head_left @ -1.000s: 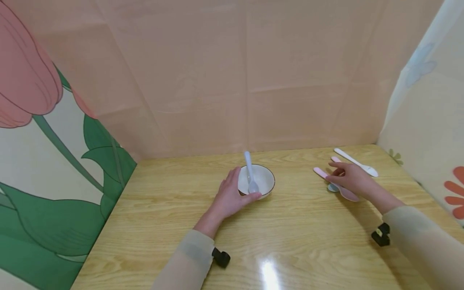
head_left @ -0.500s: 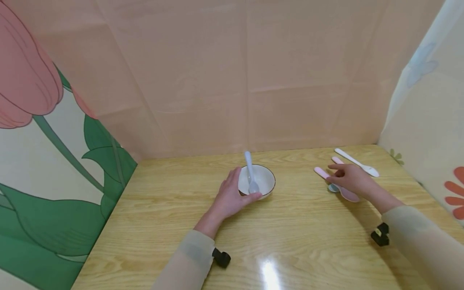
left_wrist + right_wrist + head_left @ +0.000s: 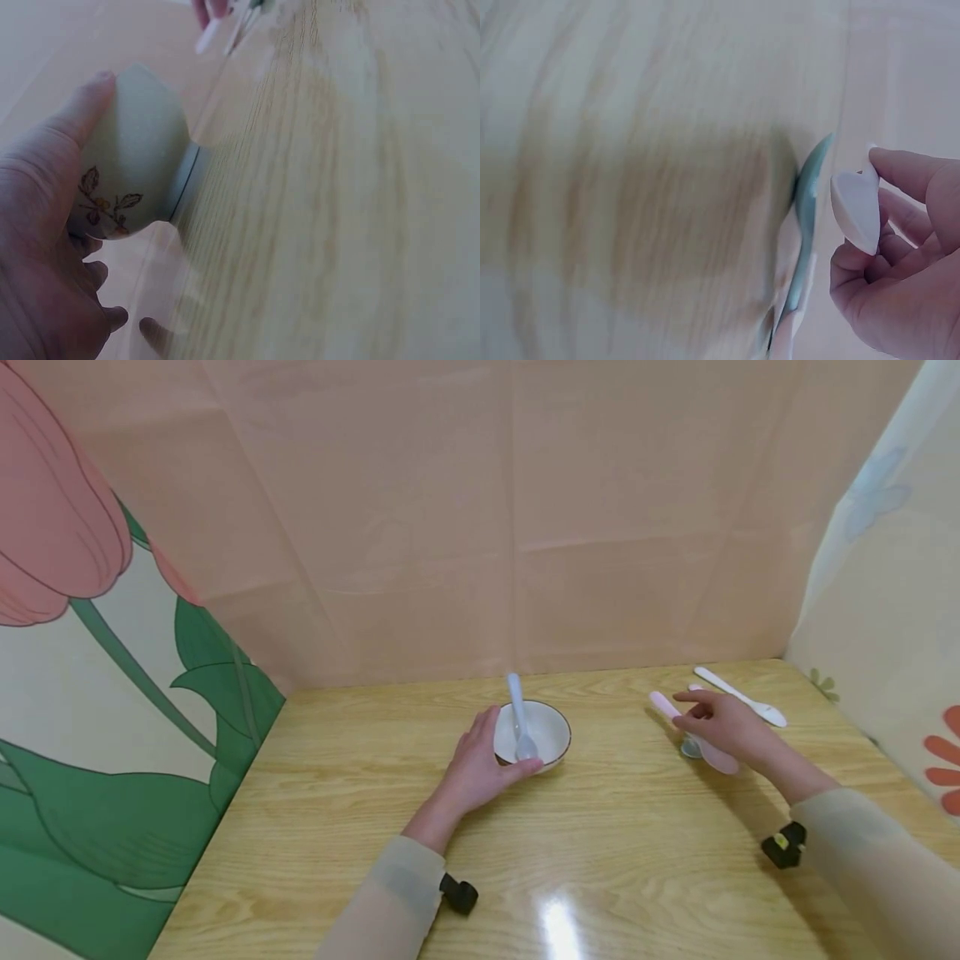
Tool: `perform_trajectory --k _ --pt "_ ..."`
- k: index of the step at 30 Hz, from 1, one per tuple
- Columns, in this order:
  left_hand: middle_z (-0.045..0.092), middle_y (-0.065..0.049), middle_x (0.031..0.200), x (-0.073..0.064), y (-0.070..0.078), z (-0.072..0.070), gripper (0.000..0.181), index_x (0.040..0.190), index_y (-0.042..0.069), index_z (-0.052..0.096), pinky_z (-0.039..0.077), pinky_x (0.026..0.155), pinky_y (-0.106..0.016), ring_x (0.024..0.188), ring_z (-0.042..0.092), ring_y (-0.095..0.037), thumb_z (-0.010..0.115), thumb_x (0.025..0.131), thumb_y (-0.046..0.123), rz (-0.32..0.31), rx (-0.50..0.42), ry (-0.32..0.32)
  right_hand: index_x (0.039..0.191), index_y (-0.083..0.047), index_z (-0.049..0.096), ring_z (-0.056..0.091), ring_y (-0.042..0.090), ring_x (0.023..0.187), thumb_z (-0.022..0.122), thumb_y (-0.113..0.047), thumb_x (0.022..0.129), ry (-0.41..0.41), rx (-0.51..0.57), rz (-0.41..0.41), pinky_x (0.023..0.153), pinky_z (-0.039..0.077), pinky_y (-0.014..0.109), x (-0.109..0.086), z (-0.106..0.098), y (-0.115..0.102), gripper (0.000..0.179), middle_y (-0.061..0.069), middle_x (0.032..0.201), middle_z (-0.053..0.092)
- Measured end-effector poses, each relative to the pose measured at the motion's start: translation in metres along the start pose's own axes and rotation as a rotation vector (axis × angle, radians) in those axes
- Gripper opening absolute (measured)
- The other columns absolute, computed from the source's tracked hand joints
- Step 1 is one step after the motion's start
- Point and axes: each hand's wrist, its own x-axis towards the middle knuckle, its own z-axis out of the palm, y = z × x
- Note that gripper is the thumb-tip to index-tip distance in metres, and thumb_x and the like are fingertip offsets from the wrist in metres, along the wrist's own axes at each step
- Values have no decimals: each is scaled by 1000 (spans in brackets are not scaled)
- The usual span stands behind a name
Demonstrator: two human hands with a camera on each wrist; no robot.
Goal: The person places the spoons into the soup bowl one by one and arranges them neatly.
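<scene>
In the head view my left hand [image 3: 476,768] grips the white bowl [image 3: 553,727], thumb at the front rim and fingers round its left side. A pale blue-white spoon [image 3: 517,706] leans inside, its handle sticking up past the back rim. The bowl's outside [image 3: 142,142] carries a printed branch with leaves in the left wrist view. My right hand [image 3: 723,722] pinches a pink spoon [image 3: 720,762] by its handle, clear of the table. Under it lies a green spoon [image 3: 808,202], its head showing in the right wrist view.
Another pink spoon [image 3: 695,687] lies partly hidden behind my right hand. Beyond it a white spoon [image 3: 738,695] rests near the back right corner of the wooden table [image 3: 360,752]. Fabric walls [image 3: 405,527] close off the back and both sides.
The pink spoon, flat on the table earlier, has risen slightly in my right hand, its handle end tipped up. My left hand and the bowl have stayed in place.
</scene>
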Motion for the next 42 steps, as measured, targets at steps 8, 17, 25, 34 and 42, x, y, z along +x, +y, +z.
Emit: perform_trajectory --k 8,17,25,34,42 --pt "32 -6 178 -4 -1 -5 117 176 17 23 36 125 -59 158 36 -39 83 90 70 -13 10 0 158 1 55 69 20 91 70 -29 111 20 48 0 68 53 31 6 0 -33 58 16 114 75" --pt "34 -4 176 -10 3 -9 116 175 21 24 39 121 -61 155 39 -37 82 89 72 -5 2 -1 168 -7 44 68 15 92 67 -25 113 64 274 -34 75 54 28 14 12 -78 62 22 119 71" --pt "30 -4 178 -15 7 -11 118 176 23 22 34 125 -61 160 34 -37 82 88 73 -21 8 -12 175 -18 34 66 15 91 66 -21 114 75 457 -36 78 58 25 23 29 -105 69 24 121 65" --pt "36 -3 174 -14 6 -13 116 175 24 24 39 121 -60 154 40 -35 83 88 73 -10 1 -13 177 -19 28 62 14 82 67 -16 112 110 605 -42 74 54 24 34 46 -131 75 19 114 64" --pt "39 -3 171 -12 6 -12 113 174 22 27 41 120 -59 150 44 -34 83 89 71 3 -4 -7 176 -18 30 63 15 80 69 -15 111 125 668 -62 74 55 26 45 50 -148 75 17 110 66"
